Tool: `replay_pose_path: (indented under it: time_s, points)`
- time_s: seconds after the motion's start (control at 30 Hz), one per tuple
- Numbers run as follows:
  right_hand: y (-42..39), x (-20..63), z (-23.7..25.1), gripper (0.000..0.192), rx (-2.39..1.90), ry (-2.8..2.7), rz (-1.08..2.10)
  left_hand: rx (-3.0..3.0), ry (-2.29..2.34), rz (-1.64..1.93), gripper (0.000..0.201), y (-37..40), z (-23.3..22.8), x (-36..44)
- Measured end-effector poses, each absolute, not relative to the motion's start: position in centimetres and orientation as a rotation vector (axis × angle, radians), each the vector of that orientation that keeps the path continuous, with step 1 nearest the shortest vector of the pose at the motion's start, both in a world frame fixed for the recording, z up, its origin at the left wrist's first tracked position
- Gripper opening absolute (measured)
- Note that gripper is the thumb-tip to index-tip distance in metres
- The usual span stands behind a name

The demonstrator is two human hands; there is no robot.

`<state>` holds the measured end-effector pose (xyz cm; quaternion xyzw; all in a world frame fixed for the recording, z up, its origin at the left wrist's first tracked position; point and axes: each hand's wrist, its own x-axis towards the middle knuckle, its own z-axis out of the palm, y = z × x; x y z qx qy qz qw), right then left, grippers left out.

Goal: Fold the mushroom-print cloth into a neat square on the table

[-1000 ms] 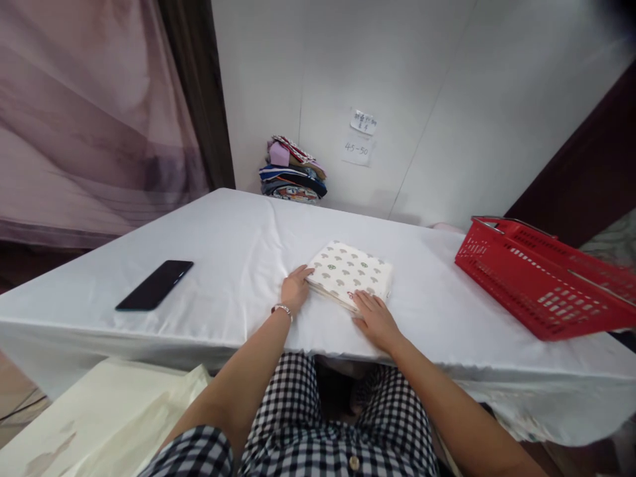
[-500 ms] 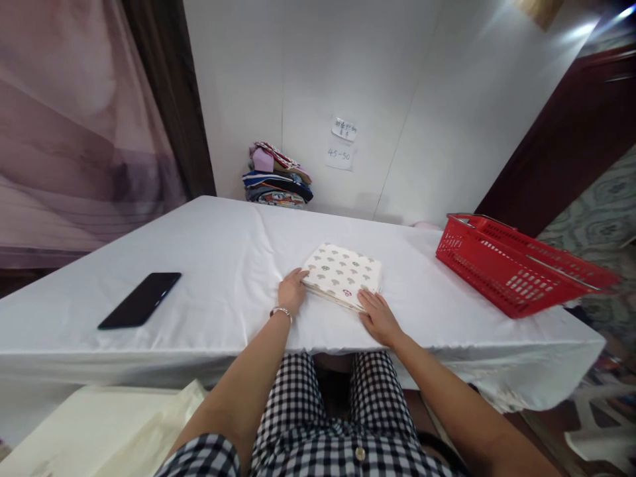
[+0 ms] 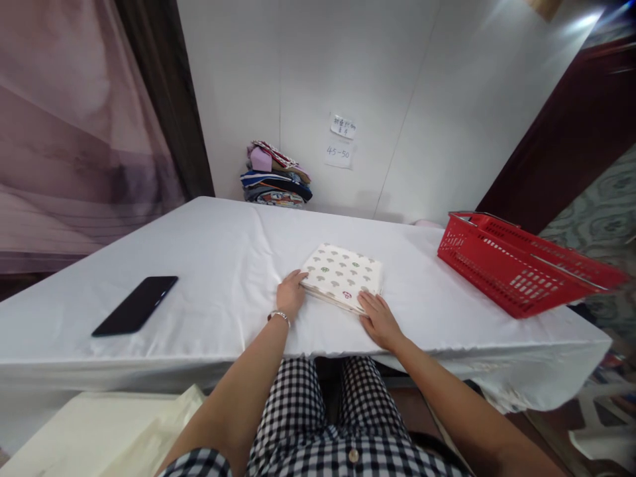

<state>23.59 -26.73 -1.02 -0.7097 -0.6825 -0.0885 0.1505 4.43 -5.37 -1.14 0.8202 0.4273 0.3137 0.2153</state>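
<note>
A folded white cloth [image 3: 340,273] with a grey-green leaf-like print and one pinkish-red mark lies flat on the white-covered table [image 3: 218,265], right in front of me. At its near left corner, my left hand [image 3: 291,295] grips the edge, with the fingertips just over the top; a bracelet circles that wrist. My right hand [image 3: 381,322] holds the near right corner, its fingers lying on the top layer and its thumb at the front edge. The thumb of my left hand is hidden.
To the left lies a black phone or tablet [image 3: 136,306]. A red plastic basket [image 3: 521,271] stands at the table's right end. Against the back wall sits a stack of folded clothes [image 3: 276,179], beside paper notes [image 3: 338,154] on the wall. A cream-coloured surface [image 3: 94,430] is below left.
The view has shifted slightly. Both hands stay on the corners of the folded cloth, which lies in about the same place.
</note>
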Motion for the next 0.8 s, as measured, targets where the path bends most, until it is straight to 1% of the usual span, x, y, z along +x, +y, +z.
replay_pose_path:
  time_s: [0.53, 0.67, 0.8]
  points:
    - [-26.2, 23.5, -1.2, 0.043, -2.020, -1.967, -0.325, 2.305, 1.222, 0.865, 0.050, -5.5, -1.0, 4.3]
    - [-26.2, 25.3, -0.8, 0.040, -2.063, -2.005, -0.295, 2.482, 1.239, 0.760, 0.050, -7.3, -0.4, 3.9]
    - [-26.7, 28.8, -0.2, 0.040, -2.102, -1.979, -0.314, 2.678, 1.160, 0.685, 0.042, -10.6, 0.1, 3.1]
